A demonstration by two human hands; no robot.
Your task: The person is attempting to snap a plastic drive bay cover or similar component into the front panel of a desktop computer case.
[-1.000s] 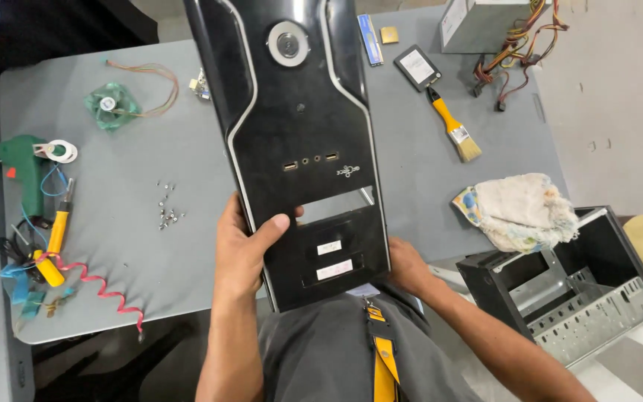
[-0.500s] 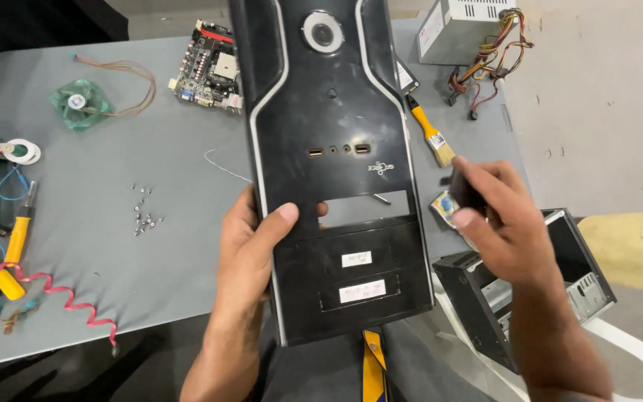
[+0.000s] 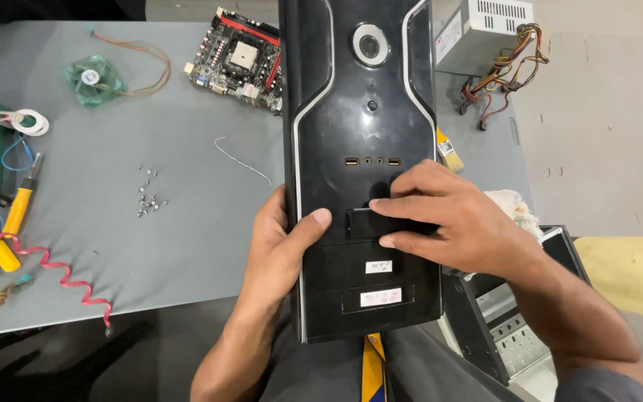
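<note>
**A:** What is nearest the camera?

**B:** A black computer-case front panel (image 3: pixel 362 171), standing lengthwise away from the viewer, its lower end over the person's lap. The left hand (image 3: pixel 280 246) is closed around its left edge, thumb across the glossy face. The right hand (image 3: pixel 448 223) lies flat on the panel's middle, fingers pressing a black drive-bay cover (image 3: pixel 370 221); it pins the cover rather than clasping it.

**B:** Just right of the lap stands an open black computer case (image 3: pixel 500 327), its metal inside showing.

**A:** How far along does the work look?

**B:** As a judgement: the panel is off the case and the cover sits at its bay. Whether it has clicked in, I cannot tell. Two lower bay covers with white labels are in place.

**A:** And beyond?

**B:** A grey table (image 3: pixel 187 223). Near the left edge, a red coiled wire (image 3: pixel 61 272) and a yellow-handled tool (image 3: pixel 13 223). Mid-table, loose screws (image 3: pixel 146 197). By the panel's right edge, a paintbrush (image 3: pixel 448 152) and a cloth (image 3: pixel 511 208). Farthest off: a green fan (image 3: pixel 92 78), a motherboard (image 3: pixel 236 59) and a grey power supply (image 3: pixel 485 33) trailing coloured cables.
</note>
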